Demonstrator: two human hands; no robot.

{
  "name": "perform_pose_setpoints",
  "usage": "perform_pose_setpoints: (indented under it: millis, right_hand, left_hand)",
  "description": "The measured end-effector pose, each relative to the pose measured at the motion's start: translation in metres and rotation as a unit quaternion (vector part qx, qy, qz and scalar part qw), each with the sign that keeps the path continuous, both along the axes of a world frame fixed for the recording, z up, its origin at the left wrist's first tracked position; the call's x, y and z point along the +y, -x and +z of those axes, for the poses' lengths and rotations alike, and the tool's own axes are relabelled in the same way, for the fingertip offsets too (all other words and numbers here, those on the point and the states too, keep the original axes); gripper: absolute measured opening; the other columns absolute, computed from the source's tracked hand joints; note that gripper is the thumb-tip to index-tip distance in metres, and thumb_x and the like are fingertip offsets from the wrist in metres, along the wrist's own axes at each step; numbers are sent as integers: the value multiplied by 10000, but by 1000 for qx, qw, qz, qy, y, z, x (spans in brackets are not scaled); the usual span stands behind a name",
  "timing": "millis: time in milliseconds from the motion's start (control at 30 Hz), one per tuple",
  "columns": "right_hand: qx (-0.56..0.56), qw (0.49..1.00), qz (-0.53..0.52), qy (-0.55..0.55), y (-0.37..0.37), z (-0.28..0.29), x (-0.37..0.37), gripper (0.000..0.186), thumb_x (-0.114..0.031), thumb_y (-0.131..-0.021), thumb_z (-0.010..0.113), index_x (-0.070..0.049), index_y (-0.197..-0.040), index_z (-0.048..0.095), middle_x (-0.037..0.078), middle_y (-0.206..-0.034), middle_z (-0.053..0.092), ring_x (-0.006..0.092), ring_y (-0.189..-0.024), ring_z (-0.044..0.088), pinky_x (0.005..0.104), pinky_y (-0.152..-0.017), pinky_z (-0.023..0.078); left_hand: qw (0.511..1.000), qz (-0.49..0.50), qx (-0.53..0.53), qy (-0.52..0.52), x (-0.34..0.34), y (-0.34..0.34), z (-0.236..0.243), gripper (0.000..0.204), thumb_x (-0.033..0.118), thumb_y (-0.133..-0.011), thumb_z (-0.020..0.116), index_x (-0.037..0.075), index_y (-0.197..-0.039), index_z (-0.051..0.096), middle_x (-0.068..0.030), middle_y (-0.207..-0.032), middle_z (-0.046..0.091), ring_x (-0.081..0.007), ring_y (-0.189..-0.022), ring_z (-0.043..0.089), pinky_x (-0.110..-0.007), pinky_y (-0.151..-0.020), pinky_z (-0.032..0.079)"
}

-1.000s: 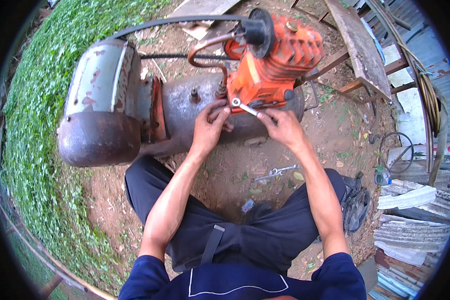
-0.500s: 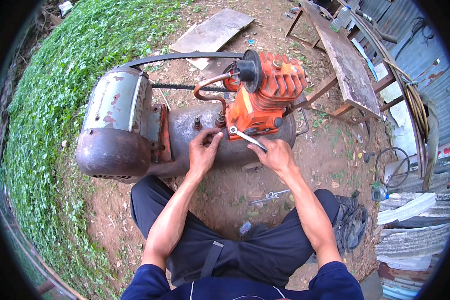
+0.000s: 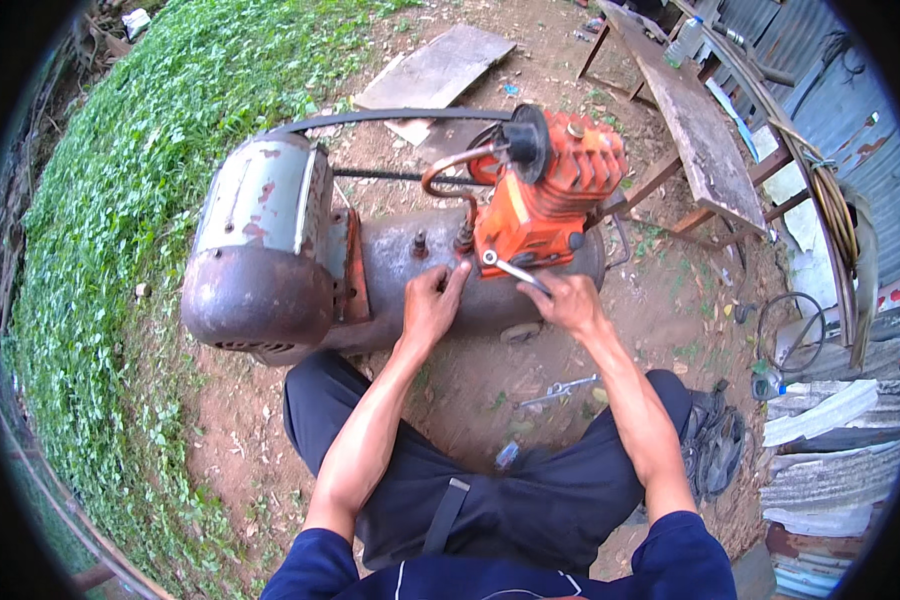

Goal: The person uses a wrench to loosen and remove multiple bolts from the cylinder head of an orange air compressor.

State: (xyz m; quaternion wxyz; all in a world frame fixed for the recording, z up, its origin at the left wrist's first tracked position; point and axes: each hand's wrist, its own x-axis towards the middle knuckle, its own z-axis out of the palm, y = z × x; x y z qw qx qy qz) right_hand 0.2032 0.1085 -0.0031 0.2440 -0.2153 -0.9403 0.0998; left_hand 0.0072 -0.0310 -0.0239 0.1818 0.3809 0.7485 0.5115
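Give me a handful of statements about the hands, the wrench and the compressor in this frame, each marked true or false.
1. The right hand holds a wrench set against the orange pump. True.
2. The left hand grips a hammer. False: it rests bare on the grey tank.
3. A belt runs from the motor toward the pump. True.
4. The compressor stands on a concrete floor. False: it sits on bare dirt beside green ground cover.
5. Another wrench lies on the dirt between the person's knees. True.
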Motion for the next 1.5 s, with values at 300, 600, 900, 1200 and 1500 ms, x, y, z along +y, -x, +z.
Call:
perform_pose_setpoints:
  millis: [300, 600, 900, 1200, 1500]
  right_hand:
    - [9, 999, 12, -50, 3, -5, 4, 266, -319, -838, 727, -69, -763, 670, 100, -588, 629, 294, -509, 633, 395, -442, 489]
    - [11, 995, 8, -96, 1, -14, 7, 282, -332, -844, 718, -67, -768, 662, 101, -589, 631, 283, -501, 633, 387, -430, 490]
    - [-119, 983, -128, 51, 12, 59, -44, 315, -381, -895, 636, -74, -859, 696, 184, -665, 649, 398, -655, 651, 488, -568, 519]
    - [-64, 940, -268, 202, 10, 42, -87, 335, -386, -909, 586, -71, -880, 697, 232, -682, 640, 461, -708, 629, 530, -644, 498]
    - [-18, 933, -295, 203, 35, 29, -102, 308, -331, -933, 561, -55, -877, 686, 229, -679, 639, 445, -693, 638, 514, -630, 504]
  left_hand:
    - [987, -43, -148, -42, -7, 5, 2, 442, 328, -983, 559, -34, -730, 561, -82, -588, 577, -113, -545, 584, -314, -511, 461]
    - [995, -75, -52, -42, -11, 9, -1, 376, 290, -965, 593, -33, -773, 590, -55, -625, 594, -108, -608, 580, -295, -578, 464]
    - [994, -70, -16, -82, -10, 6, -3, 237, 228, -911, 641, 0, -970, 665, -167, -826, 665, -250, -712, 637, -370, -665, 498]
    - [992, -31, -59, -108, -3, -2, 1, 218, 125, -906, 628, 14, -1094, 634, -134, -827, 650, -180, -691, 619, -330, -648, 504]
    - [996, -25, -83, -2, -4, 0, 11, 237, 186, -892, 680, 10, -1047, 650, -79, -731, 634, -125, -634, 585, -303, -552, 474]
